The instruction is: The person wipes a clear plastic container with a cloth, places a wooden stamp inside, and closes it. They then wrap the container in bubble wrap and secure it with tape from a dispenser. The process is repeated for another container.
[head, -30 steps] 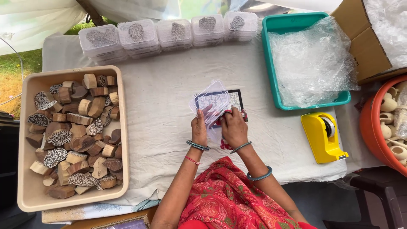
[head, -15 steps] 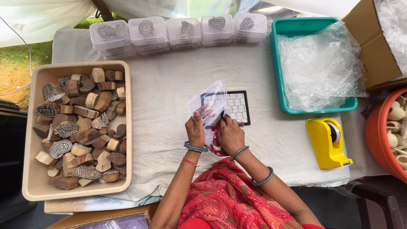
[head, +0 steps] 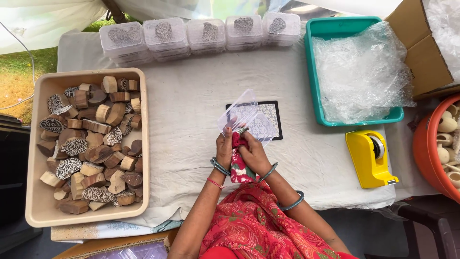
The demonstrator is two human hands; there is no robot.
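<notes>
My left hand [head: 224, 149] holds a clear plastic box [head: 244, 116] up over the white cloth-covered table [head: 191, 110], its lid hanging open. My right hand [head: 254, 153] grips a red patterned cloth [head: 238, 163] and presses it against the box. The two hands touch at the middle of the table's near side. A dark-framed patterned card [head: 274, 115] lies flat under and behind the box.
A beige tray [head: 36, 192] of carved wooden blocks sits at the left. Several clear lidded boxes [head: 201, 34] line the far edge. A teal bin [head: 330, 29] with bubble wrap, a yellow tape dispenser [head: 371, 158], an orange tub [head: 424, 148] and a cardboard box [head: 421, 43] stand at the right.
The hands drew closer to my body with the clear box. The red cloth now shows between them. The view shifted slightly.
</notes>
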